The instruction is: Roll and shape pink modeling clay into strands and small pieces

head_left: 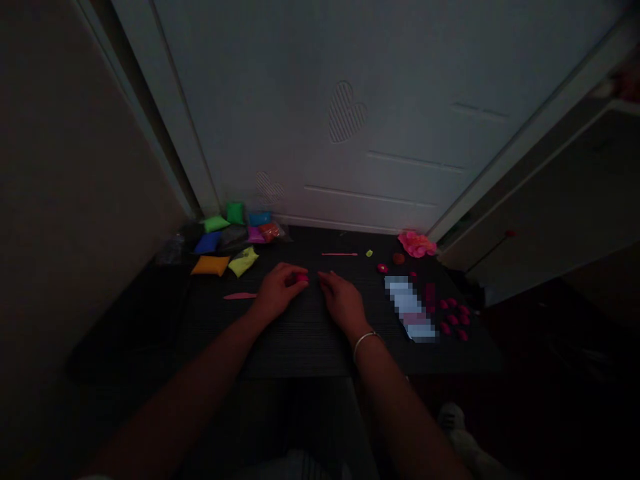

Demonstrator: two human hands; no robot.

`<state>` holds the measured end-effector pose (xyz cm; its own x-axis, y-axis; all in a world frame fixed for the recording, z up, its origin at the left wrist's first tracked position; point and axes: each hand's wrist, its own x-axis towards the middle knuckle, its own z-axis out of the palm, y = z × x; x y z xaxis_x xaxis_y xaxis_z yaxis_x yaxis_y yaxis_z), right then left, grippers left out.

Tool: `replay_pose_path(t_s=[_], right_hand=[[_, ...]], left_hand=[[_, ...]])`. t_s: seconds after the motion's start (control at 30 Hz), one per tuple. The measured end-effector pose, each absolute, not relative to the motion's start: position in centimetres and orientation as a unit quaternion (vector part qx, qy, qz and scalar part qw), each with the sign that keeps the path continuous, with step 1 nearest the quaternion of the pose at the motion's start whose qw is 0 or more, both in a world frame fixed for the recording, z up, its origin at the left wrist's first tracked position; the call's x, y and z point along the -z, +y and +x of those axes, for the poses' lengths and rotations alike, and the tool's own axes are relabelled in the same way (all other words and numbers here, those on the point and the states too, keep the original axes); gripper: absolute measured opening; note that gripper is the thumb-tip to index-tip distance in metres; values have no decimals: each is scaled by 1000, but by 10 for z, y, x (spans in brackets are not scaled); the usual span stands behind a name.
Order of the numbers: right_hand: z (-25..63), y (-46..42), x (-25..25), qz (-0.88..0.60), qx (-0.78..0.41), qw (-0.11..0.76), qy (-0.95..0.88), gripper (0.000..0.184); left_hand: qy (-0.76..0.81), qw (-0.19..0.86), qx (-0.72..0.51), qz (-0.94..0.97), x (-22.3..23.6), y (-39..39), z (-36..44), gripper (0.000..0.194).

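Between the thumb and fingers of my left hand [275,292] is a small piece of deep pink clay [302,277], held just above the dark tabletop. My right hand [344,300] lies a short way to the right of it, fingers loosely bent, thumb a little apart, with nothing visible in them. A bracelet circles my right wrist. Partly behind my left hand lies a flat pink modelling tool [239,296]. A thin pink stick tool [340,254] rests beyond both hands.
Coloured clay packets [211,265] crowd the back left of the dark table [300,347]. To the right lie a blurred pale sheet or packet [407,308], several deep pink clay pieces [452,319], a pink ruffled flower shape [417,245] and a brown round piece [398,258]. A white panel [300,120] stands behind.
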<state>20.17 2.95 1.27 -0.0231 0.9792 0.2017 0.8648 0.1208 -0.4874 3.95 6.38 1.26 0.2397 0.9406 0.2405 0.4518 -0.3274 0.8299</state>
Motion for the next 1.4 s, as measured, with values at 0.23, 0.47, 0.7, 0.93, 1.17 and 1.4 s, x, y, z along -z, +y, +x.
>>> replay_pose_path(t_s=[0.23,0.47,0.7,0.93,1.17,1.4], right_hand=[[201,28,-16,-660,-106,219,-711,35],[201,26,-18,-659,-115,214,-712,43],[203,26,-19,-668,-103,228,-701,40],[193,22,-18,-621,-61,163,-764,45],[180,7,-17,-528,-93,96,-838,55],[195,4,-15,-633,-68,101,-765,68]], left_hand=[[503,321,-398,697,-10,67,38,23],[528,322,-408,672,-9,68,38,23],[537,321,-433,649,-12,68,38,23],[552,312,-491,597,-10,72,35,28],[546,321,-525,568,-10,72,35,29],[536,328,-531,568,-6,75,35,30]])
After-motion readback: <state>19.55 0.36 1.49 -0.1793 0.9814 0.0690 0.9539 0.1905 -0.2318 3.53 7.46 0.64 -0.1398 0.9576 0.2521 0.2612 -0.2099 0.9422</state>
